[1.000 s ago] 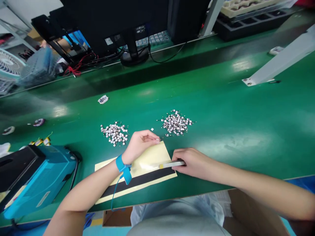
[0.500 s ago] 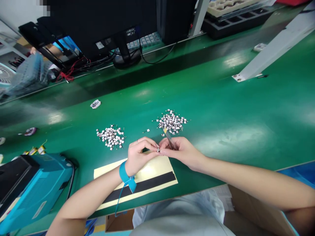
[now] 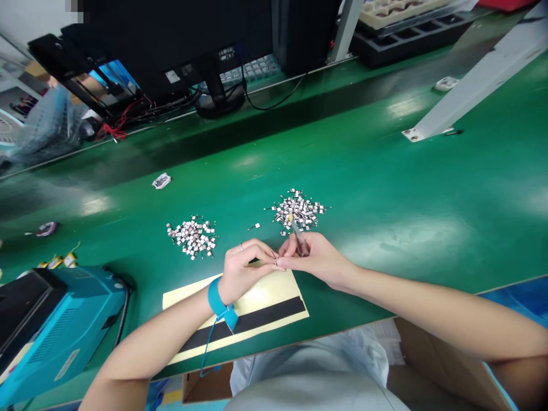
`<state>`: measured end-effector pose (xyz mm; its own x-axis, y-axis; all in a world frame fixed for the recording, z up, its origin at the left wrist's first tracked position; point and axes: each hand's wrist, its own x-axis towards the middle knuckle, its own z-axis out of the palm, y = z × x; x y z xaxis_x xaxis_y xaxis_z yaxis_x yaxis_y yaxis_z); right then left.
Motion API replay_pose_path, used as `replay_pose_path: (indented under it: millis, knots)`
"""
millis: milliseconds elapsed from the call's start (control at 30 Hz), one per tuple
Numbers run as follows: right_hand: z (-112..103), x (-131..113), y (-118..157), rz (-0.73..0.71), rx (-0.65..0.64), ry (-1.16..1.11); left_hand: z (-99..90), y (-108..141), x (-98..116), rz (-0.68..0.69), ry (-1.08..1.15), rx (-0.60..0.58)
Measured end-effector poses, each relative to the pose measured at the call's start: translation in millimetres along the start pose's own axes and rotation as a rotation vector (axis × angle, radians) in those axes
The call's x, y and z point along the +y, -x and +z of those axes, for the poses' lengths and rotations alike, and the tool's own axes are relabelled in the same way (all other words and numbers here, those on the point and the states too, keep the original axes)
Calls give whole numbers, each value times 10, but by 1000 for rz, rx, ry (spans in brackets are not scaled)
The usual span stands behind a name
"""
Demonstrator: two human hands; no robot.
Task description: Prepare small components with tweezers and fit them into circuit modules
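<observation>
By the front edge of the counter (image 3: 385, 188), R hand (image 3: 319, 258) has met L hand (image 3: 245, 267), both pinching 1 tiny part (image 3: 277, 262) near the sheet's (image 3: 274, 290) far R corner. So it's 2-hand work now, tool (image 3: 297, 235) in R hand too.

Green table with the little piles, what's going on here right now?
A person's left hand pinches a small part near the far edge of a yellow sheet. The right hand meets it there, also gripping a slim tool with its yellow tip pointing away. Beyond the hands, a left pile and a right pile of little parts lie on the green table, with one single part between them. The pinched piece is too small to make out in detail.
</observation>
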<state>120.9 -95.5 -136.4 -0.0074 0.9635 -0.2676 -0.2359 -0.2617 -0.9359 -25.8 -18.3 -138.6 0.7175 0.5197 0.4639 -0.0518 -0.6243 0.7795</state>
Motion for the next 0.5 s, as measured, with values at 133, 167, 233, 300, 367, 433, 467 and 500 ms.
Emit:
replay_pose_path:
  millis: [133, 167, 233, 300, 367, 433, 467, 500]
  knots:
    - [-96, -35, -43, 5, 12, 68, -62, -77, -12, -18, -85, -74]
    - [-146, -59, -55, -27, 58, 142, -94, -107, -29, -39, -141, -87]
    - [-262, -123, -66, -150, 195, 377, -167, -163, -91, -88, -285, -111]
    - [-355, -192, -40, -278, 250, 670, -231, -200, -185, -118, -428, -157]
    - [-377, -232, 33, -327, 124, 900, -268, -202, -294, -98, -531, -235]
    - [-317, -220, 141, -292, -109, 1054, -279, -175, -390, -48, -593, -306]
    - [-266, -196, 198, -270, -212, 1123, -278, -156, -427, -23, -616, -335]
    - [-211, -166, 250, -253, -286, 1205, -275, -139, -453, 1, -637, -355]
